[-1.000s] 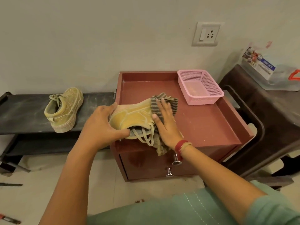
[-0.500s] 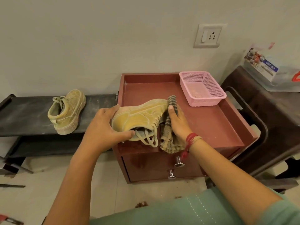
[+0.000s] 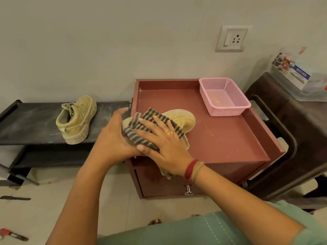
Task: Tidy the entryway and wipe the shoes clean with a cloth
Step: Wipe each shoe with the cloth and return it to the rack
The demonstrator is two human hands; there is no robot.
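A dusty yellow shoe (image 3: 184, 119) lies on the red-brown cabinet top (image 3: 221, 138), its toe pointing right. A striped cloth (image 3: 154, 126) is draped over its rear half. My right hand (image 3: 164, 144) lies flat on the cloth with fingers spread, pressing it against the shoe. My left hand (image 3: 113, 137) grips the shoe's heel end from the left; most of that end is hidden by hand and cloth. The second yellow shoe (image 3: 76, 121) stands on the black rack shelf (image 3: 26, 122) to the left.
A pink mesh basket (image 3: 223, 96) sits at the cabinet's back right corner. A dark brown stool (image 3: 292, 129) stands right of the cabinet, with a plastic box (image 3: 297, 76) on it. Small tools (image 3: 12, 234) lie on the floor at the lower left. A wall socket (image 3: 231, 38) is above.
My right hand has brought the cloth from the shoe's toe side up over its top and heel, now pressing flat. The shoe's toe now points right and is uncovered.
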